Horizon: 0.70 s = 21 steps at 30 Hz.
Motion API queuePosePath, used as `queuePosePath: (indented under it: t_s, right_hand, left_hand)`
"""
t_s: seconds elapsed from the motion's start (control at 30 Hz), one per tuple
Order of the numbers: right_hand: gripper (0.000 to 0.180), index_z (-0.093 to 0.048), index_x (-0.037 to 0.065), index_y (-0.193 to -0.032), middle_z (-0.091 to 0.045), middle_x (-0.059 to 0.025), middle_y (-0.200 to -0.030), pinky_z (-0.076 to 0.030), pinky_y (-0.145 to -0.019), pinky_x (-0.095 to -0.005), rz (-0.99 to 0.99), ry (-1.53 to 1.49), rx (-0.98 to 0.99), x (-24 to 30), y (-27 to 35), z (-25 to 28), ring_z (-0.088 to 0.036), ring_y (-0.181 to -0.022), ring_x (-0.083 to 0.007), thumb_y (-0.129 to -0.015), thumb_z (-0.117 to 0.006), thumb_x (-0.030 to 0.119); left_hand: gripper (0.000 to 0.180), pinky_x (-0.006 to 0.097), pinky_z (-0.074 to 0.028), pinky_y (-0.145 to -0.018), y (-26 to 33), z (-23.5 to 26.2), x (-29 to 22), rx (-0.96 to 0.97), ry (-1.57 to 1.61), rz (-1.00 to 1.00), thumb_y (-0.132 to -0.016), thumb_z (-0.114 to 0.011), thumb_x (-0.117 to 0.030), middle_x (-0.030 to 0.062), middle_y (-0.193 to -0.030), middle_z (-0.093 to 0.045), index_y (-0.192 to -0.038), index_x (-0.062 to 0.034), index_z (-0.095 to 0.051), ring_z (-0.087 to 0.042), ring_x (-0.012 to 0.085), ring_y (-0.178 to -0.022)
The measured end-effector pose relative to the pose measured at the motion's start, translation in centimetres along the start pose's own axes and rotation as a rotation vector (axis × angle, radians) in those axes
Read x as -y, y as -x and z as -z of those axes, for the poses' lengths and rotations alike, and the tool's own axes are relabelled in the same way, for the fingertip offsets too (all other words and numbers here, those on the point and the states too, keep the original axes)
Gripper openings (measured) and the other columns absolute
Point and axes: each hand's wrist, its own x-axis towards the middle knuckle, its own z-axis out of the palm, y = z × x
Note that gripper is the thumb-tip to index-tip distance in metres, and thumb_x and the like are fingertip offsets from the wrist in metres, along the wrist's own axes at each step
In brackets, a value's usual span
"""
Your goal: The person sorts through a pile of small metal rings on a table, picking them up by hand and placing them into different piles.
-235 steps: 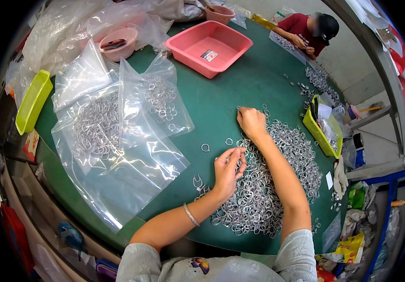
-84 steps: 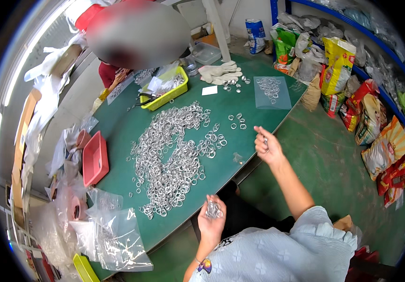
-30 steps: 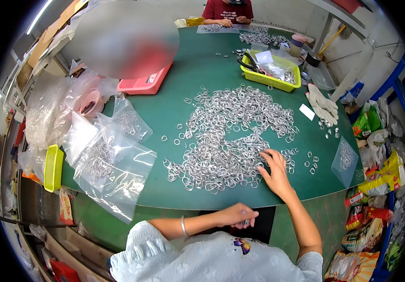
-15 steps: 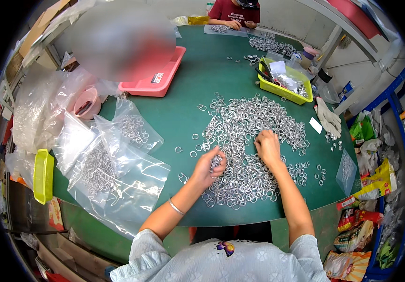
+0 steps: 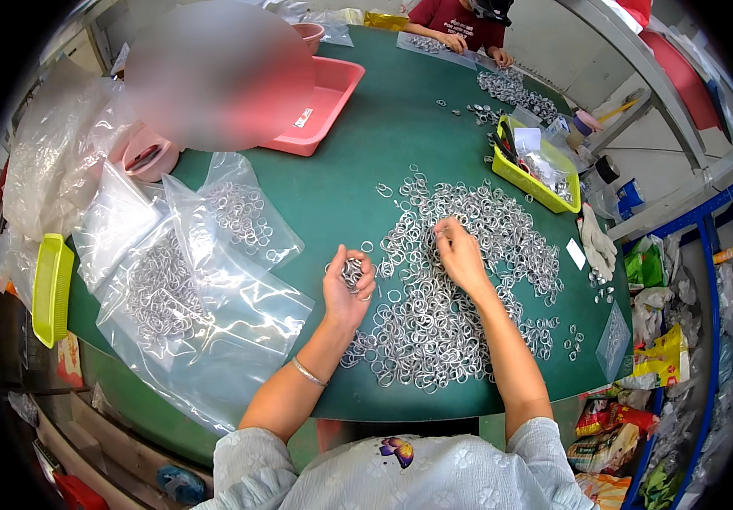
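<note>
Head view, desk (image 5: 383,119): smooth green top, edges bowed by lens.
Rings (image 5: 434,344): shiny silvery loops, metal-looking, heaped loose on the desk in front of the person; a few strays off to the right. Lower layers hidden.
Left hand (image 5: 349,285): just left of the heap, fingers curled round a clutch of rings; count not readable.
Right hand (image 5: 462,255): over the heap, fingers bent, tips close together. Can't tell if a ring is pinched.
Bags (image 5: 247,365): clear creased plastic, glossy, more rings inside, left of left hand.
Tray (image 5: 332,89): pink, shallow, rounded corners; left part hidden by a blurred patch (image 5: 218,76).
Basket (image 5: 530,184): yellow-green, beyond the heap at right, contents jumbled, hard to make out.
Glove (image 5: 596,246): pale fabric, limp, below basket.
Co-worker (image 5: 470,32): dark red shirt, head cut by top edge.
</note>
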Motion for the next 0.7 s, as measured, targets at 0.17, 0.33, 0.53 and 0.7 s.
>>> queuePosePath:
  t_s: [0.17, 0.33, 0.53, 0.7]
  right_hand:
    - [0.013, -0.062, 0.009, -0.081, -0.062, -0.0102, -0.081, -0.047, -0.061, -0.0402, 0.264, 0.342, 0.064, 0.7, 0.6, -2.0, -0.06, -0.072, -0.0299, -0.072, -0.065, 0.017]
    - [0.005, -0.059, 0.006, -0.076, -0.057, -0.0061, -0.068, -0.045, -0.052, -0.0342, 0.139, 0.033, 0.096, 0.3, 0.2, -0.6, -0.055, -0.058, -0.0219, -0.074, -0.062, 0.009]
    - [0.006, -0.051, 0.005, -0.088, -0.052, -0.0114, -0.097, -0.036, -0.041, -0.0188, -0.452, -1.714, 0.165, -1.0, 1.3, 1.0, -0.051, -0.065, -0.0137, -0.082, -0.05, 0.002]
    - [0.011, -0.058, 0.002, -0.087, -0.055, -0.0043, -0.076, -0.037, -0.048, -0.0214, -0.428, -1.185, 0.191, -1.1, 0.7, 1.1, -0.047, -0.058, -0.0127, -0.079, -0.059, 0.009]
  left_hand:
    - [0.03, 0.02, -0.024, -0.035, 0.3, -0.5, 0.3, -0.07, -0.064, -0.011, -0.093, -0.039, -0.028, 0.0054, -0.066, -0.045, -0.08, -0.0056, -0.054, -0.036, 0.0097, -0.047]
    - [0.028, 0.02, -0.024, -0.035, 0.2, -0.5, 0.1, -0.116, -0.087, -0.07, -0.093, -0.039, -0.028, 0.0051, -0.067, -0.045, -0.082, -0.0057, -0.053, -0.035, 0.0096, -0.047]
    - [0.028, 0.02, -0.026, -0.035, 0.1, -0.1, 0.4, -0.13, -0.099, -0.06, -0.093, -0.039, -0.028, 0.0051, -0.067, -0.045, -0.082, -0.0055, -0.052, -0.037, 0.0095, -0.048]
    - [0.028, 0.02, -0.026, -0.035, 0.2, -0.2, 0.5, -0.125, -0.116, -0.061, -0.093, -0.04, -0.028, 0.0052, -0.067, -0.046, -0.083, -0.0046, -0.052, -0.037, 0.0093, -0.048]
